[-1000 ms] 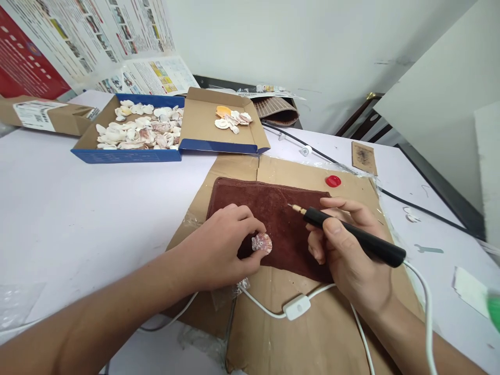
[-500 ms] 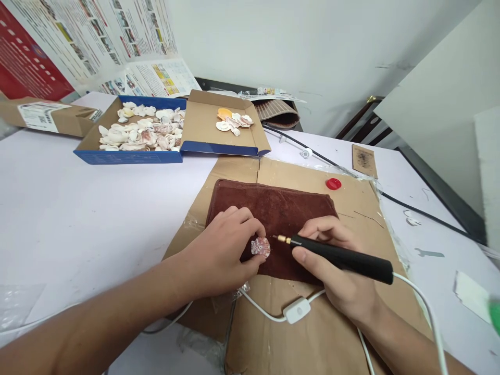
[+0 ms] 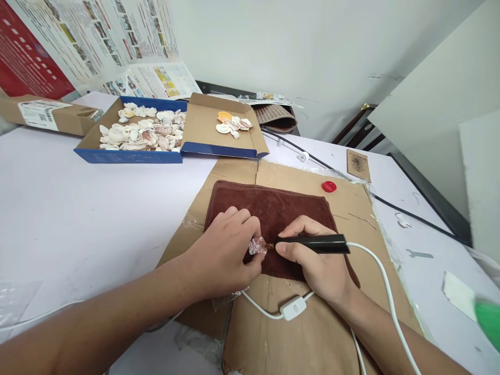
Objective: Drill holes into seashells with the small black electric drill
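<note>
Between thumb and forefinger, my left hand point(image 3: 234, 247) pinches a small pinkish seashell point(image 3: 258, 246) over a brown cloth point(image 3: 269, 200). My right hand point(image 3: 316, 255) grips a black pen-shaped mini drill point(image 3: 320, 244) with a brass-coloured chuck and a white cable. The drill lies nearly level, its tip pointing left at the shell's right edge. Whether the tip touches the shell I cannot tell for sure. Under the cloth lies a flattened cardboard sheet point(image 3: 269, 333), with the white inline switch point(image 3: 294, 308) of a cable resting on it.
A blue-edged box point(image 3: 128, 155) of shells stands back left, several more shells point(image 3: 233, 124) on its open lid. Rightward are a red cap point(image 3: 328, 186), thin metal pins point(image 3: 362, 220), a small wrench point(image 3: 420, 254) and a black cable point(image 3: 422, 216). A blurred green object point(image 3: 487, 320) sits at the right edge.
My right hand has brought the drill left, up to the shell, and turned it more level. The shell looks slightly tilted in my left hand. The view has shifted slightly.
</note>
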`<act>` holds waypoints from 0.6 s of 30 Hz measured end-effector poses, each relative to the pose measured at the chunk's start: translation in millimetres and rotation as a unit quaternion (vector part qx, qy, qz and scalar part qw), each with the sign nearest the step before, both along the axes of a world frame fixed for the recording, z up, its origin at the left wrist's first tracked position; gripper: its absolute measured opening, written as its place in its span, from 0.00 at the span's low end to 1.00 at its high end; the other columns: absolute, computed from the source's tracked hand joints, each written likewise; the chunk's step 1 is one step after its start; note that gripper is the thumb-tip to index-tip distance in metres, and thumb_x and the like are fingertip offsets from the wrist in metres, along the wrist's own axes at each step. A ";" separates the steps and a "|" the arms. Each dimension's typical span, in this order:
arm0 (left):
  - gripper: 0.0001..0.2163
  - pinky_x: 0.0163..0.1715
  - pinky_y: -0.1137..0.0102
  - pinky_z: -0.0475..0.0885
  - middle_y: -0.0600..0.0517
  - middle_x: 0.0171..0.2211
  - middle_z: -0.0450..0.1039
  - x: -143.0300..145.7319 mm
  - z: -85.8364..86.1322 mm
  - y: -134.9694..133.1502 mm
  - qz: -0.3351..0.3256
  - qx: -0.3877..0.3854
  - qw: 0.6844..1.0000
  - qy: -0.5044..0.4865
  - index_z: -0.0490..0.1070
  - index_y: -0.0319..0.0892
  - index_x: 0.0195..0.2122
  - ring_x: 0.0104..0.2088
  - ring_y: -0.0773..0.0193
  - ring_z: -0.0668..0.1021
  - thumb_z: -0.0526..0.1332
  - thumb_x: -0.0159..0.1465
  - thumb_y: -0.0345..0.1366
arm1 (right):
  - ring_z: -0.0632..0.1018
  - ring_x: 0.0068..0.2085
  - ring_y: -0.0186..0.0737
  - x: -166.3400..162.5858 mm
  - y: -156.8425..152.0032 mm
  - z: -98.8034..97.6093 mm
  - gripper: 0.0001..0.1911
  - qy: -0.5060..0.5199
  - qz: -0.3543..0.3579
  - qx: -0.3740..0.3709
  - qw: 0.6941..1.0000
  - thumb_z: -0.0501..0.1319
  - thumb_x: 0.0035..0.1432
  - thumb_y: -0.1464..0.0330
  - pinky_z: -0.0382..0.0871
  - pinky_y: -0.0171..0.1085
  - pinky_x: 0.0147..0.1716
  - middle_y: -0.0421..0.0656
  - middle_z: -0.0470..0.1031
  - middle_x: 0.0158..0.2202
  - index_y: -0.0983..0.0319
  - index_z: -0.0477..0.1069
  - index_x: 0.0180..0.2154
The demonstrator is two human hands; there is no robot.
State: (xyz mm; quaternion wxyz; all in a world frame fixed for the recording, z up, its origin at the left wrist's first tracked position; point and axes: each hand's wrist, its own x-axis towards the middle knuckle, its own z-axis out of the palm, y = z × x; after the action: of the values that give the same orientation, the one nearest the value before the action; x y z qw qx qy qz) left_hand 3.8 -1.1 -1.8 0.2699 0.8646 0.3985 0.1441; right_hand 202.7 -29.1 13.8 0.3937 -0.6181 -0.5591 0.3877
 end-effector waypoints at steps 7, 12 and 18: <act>0.03 0.43 0.54 0.68 0.49 0.39 0.70 -0.2 0.4 0.2 -0.002 -0.004 1.000 0.002 0.66 0.44 0.36 0.42 0.52 0.69 0.60 0.66 0.33 | 0.68 0.24 0.36 -4.1 0.8 -0.1 0.04 -0.006 0.002 -0.009 1.000 0.68 0.45 0.67 0.61 0.37 0.23 0.37 0.74 0.21 0.58 0.74 0.23; 0.03 0.43 0.55 0.68 0.48 0.39 0.70 -1.0 -1.4 -0.1 -0.002 -0.002 1.000 0.001 0.66 0.44 0.37 0.42 0.52 0.69 0.60 0.66 0.33 | 0.67 0.23 0.36 -3.5 1.5 -1.3 0.04 -0.006 0.001 0.000 1.000 0.67 0.46 0.67 0.59 0.37 0.22 0.36 0.71 0.20 0.57 0.74 0.23; 0.03 0.42 0.55 0.67 0.49 0.39 0.70 -0.4 -1.7 0.2 -0.004 -0.001 1.000 0.001 0.66 0.43 0.37 0.41 0.52 0.69 0.61 0.66 0.33 | 0.68 0.23 0.36 -4.8 0.9 -0.7 0.05 -0.005 0.005 -0.002 1.000 0.67 0.46 0.67 0.60 0.37 0.22 0.37 0.72 0.20 0.57 0.73 0.23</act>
State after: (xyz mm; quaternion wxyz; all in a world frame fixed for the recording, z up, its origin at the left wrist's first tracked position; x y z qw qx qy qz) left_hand 3.4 -1.0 -3.5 0.2712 0.8658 0.3959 0.1418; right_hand 197.9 -28.3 13.1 0.3875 -0.6178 -0.5637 0.3877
